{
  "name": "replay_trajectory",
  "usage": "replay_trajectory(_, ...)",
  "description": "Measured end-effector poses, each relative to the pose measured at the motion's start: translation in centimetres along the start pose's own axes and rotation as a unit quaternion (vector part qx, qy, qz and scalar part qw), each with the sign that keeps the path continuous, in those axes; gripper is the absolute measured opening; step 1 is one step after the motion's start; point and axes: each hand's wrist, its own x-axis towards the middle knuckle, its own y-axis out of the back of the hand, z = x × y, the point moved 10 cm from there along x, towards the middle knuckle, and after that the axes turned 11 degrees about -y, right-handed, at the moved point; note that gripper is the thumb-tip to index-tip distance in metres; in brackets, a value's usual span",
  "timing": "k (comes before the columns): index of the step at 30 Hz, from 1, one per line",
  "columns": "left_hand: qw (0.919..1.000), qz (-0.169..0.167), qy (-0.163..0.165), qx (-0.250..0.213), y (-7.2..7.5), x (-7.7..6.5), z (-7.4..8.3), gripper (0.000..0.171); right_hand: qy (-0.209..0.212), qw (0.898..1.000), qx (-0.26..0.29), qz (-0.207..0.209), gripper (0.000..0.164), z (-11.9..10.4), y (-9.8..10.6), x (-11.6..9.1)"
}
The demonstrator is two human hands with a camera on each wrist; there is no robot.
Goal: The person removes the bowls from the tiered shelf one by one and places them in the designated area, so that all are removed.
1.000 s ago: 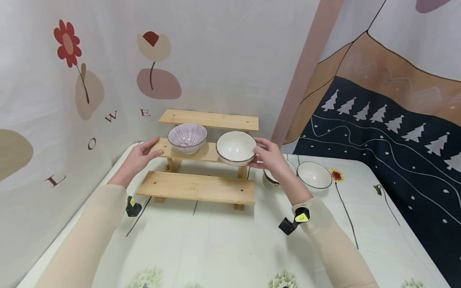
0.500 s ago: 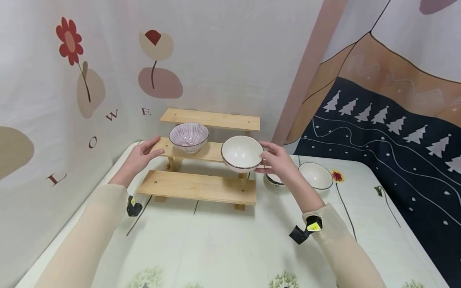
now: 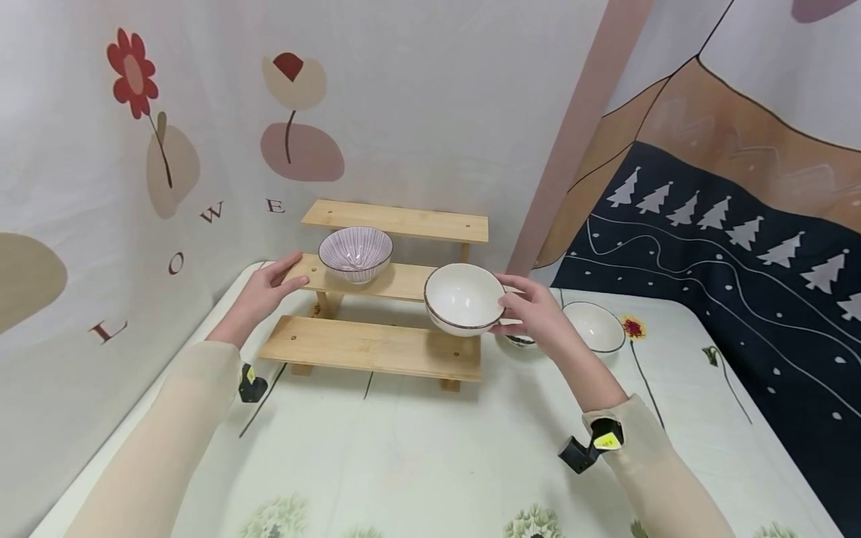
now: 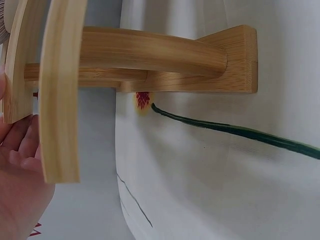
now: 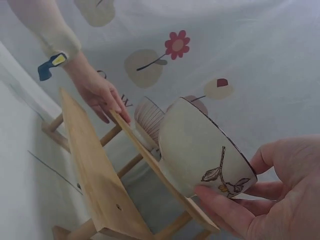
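My left hand (image 3: 264,290) grips the left end of the middle shelf (image 3: 406,281) of a three-step wooden display rack, thumb above and fingers below in the left wrist view. My right hand (image 3: 538,314) holds a white bowl (image 3: 463,293) with a dark rim by its right side. This bowl is tilted toward me and overlaps the right ends of the middle and lower shelves in the head view. A painted branch shows on its outside in the right wrist view. On the middle shelf, toward the left, sits a purple-striped bowl (image 3: 355,250).
Behind the right hand, another white bowl (image 3: 599,326) stands on the flower-printed tablecloth (image 3: 403,463). A further bowl (image 3: 521,341) is mostly hidden by that hand. The rack's top shelf (image 3: 397,219) stands near the backdrop, and its lower shelf (image 3: 370,348) faces me.
My right hand has drawn the white bowl rightward and toward me, down from the middle shelf's right end. My left hand stays on the shelf end.
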Motion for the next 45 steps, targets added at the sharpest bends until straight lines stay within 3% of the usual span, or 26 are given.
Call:
replay_trajectory(16,1.0000,0.003,-0.003,0.001,0.0,-0.1,0.0,0.069,-0.004,0.999,-0.036,0.006,0.056,2.0,1.5,-1.1)
replay_trajectory(38,0.9999,0.003,-0.007,0.009,0.0,-0.3,0.0,0.070,-0.002,0.999,-0.039,0.016,0.055,5.2,4.1,-2.4)
replay_trajectory(45,1.0000,-0.002,0.003,-0.003,0.0,-0.9,2.4,0.066,0.001,0.999,-0.032,0.018,0.055,6.1,4.8,-2.9)
